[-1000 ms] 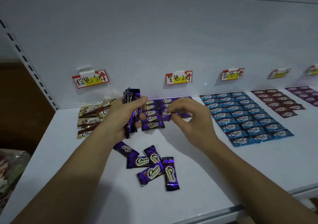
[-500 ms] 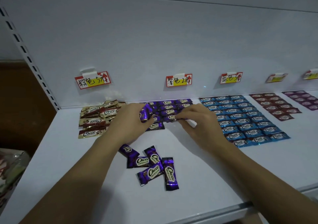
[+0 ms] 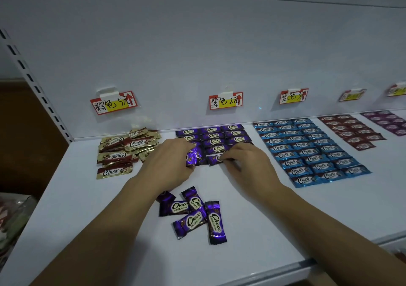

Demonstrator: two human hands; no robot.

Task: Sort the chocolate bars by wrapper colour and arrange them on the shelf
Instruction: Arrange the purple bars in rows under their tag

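Head view: at mid-frame the left hand [image 3: 169, 162] curls round a crumpled purple bar [image 3: 193, 158], while the right hand [image 3: 248, 164] pinches a flat purple bar [image 3: 214, 159] at the front edge of the purple rows [image 3: 216, 135]. Loose purple bars [image 3: 193, 214] lie lower centre on the shelf [image 3: 87, 219].

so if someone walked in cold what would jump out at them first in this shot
Both hands meet at the front of the purple rows: the left hand grips a bunch of purple bars, the right hand pinches a single purple bar. Closer to the viewer lies a loose heap of purple bars. A tidy blue grid fills the right, a messy gold-brown pile the left.
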